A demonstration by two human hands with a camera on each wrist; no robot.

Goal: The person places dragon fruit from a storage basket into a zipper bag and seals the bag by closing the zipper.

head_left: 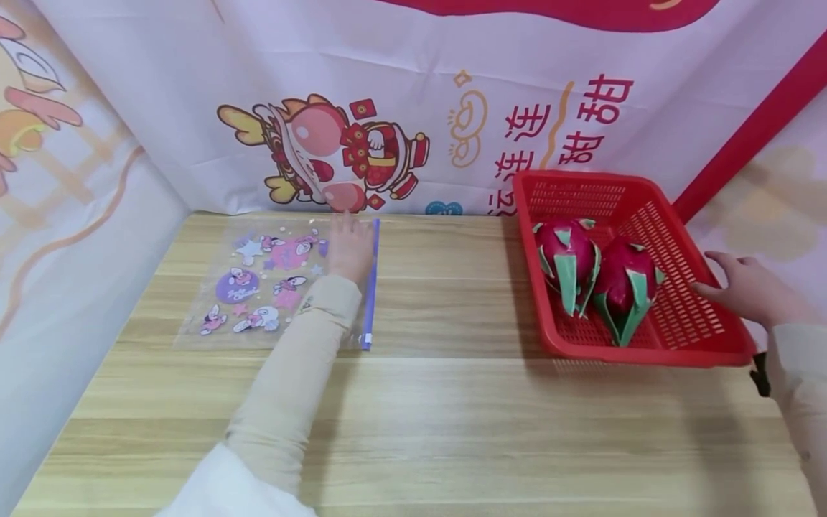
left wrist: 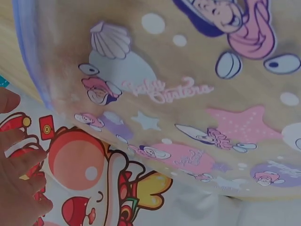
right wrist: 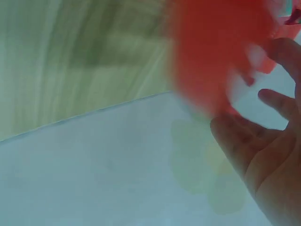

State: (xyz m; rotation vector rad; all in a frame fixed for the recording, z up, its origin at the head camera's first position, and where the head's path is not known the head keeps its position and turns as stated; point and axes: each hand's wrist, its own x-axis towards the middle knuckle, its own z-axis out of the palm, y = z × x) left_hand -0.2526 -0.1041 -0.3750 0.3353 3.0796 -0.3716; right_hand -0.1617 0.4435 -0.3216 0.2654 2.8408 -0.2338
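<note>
A clear zip bag (head_left: 258, 287) with pink and purple cartoon prints lies flat at the table's far left, its purple slider strip (head_left: 371, 287) on the right side. My left hand (head_left: 351, 248) reaches over the bag's far right part, beside that strip. In the left wrist view the fingers (left wrist: 23, 174) look loosely bent, with nothing in them. On the right is a red plastic basket (head_left: 691, 316) holding two dragon fruits (head_left: 568, 251) with green scales. Right at the basket's right rim is my right hand (head_left: 749, 287), its thumb and fingers spread apart.
Beneath everything is a wood-grain table (head_left: 439, 416). A white printed cloth (head_left: 400, 72) hangs along its far edge, with more printed cloth at the left and right sides. Near the right wrist a small black object (head_left: 761, 375) shows.
</note>
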